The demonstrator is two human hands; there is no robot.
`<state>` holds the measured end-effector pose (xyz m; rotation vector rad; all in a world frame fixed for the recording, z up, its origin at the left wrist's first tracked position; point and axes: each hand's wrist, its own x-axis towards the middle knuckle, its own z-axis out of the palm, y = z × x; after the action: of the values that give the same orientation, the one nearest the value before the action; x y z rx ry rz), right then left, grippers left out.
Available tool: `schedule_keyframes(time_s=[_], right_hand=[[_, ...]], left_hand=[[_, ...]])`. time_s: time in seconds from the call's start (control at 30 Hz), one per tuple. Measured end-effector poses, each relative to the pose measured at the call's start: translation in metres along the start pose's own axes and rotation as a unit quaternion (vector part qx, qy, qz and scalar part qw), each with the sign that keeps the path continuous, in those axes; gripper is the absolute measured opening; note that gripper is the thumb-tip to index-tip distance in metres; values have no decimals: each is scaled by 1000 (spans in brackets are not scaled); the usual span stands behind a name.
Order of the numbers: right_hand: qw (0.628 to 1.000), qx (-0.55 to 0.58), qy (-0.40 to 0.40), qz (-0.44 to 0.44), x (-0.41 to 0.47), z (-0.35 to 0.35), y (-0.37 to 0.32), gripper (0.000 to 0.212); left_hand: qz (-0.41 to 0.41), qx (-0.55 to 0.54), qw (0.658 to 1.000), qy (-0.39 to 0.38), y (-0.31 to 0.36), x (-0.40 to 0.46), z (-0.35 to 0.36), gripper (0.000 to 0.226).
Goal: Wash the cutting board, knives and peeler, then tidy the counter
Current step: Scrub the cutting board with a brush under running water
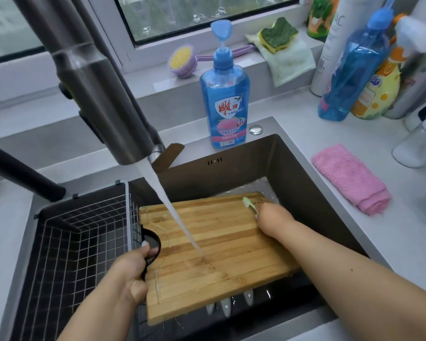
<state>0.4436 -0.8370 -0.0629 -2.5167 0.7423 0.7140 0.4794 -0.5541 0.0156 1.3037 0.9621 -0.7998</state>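
I hold the wooden cutting board (217,252) tilted over the sink (231,166), its far end lower and dipping toward the water in the sink's back corner. My left hand (130,274) has its grip closed around the black handle (153,244) at the board's near left corner, thumb on top and fingers curled underneath. My right hand (273,217) lies on the board's far right corner, its grip pinching a pale green tool (250,205) against the wood; I cannot tell from here what kind of tool it is, as only its end shows past my fingers. The tap (103,99) stands above and left of the board, and its stream (180,222) falls slantwise onto the middle of the board, where water spreads across the wet wood. Under the board's near edge three pale grey rounded ends (225,307) stick out; what they belong to is hidden. Just left of the board a wire basket (84,232) sits in the sink. Behind the sink on the bench stands a blue bottle of dish soap (225,104). To the right of the sink a folded pink cloth (352,178) lies on the bench. On the window ledge beyond the soap lie a purple brush (182,62) and a green and yellow sponge (278,34) on a pale rag.
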Motion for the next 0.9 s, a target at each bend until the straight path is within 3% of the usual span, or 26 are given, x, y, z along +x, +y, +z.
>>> schedule_keyframes(time_s=[0.13, 0.2, 0.37, 0.47, 0.57, 0.73, 0.9], right_hand=[[989, 77, -61, -107, -43, 10, -34, 33], [983, 63, -70, -158, -59, 13, -39, 38], [998, 10, 12, -68, -43, 10, -23, 35], [987, 69, -29, -144, -69, 22, -39, 38], [981, 40, -27, -189, -86, 24, -35, 40], [998, -53, 21, -40, -50, 11, -8, 33], [984, 75, -19, -160, -90, 24, -53, 37]], left_hand=[[-5, -2, 1000, 1, -3, 3, -3, 34], [-9, -6, 1000, 1, -4, 1, -2, 35], [-4, 0, 1000, 6, -6, -4, -1, 33], [5, 5, 1000, 14, -6, -4, 0, 33], [6, 7, 1000, 17, -8, -5, 0, 33], [24, 8, 1000, 8, -15, -7, 0, 32], [41, 20, 999, 0, -16, -13, 5, 31]])
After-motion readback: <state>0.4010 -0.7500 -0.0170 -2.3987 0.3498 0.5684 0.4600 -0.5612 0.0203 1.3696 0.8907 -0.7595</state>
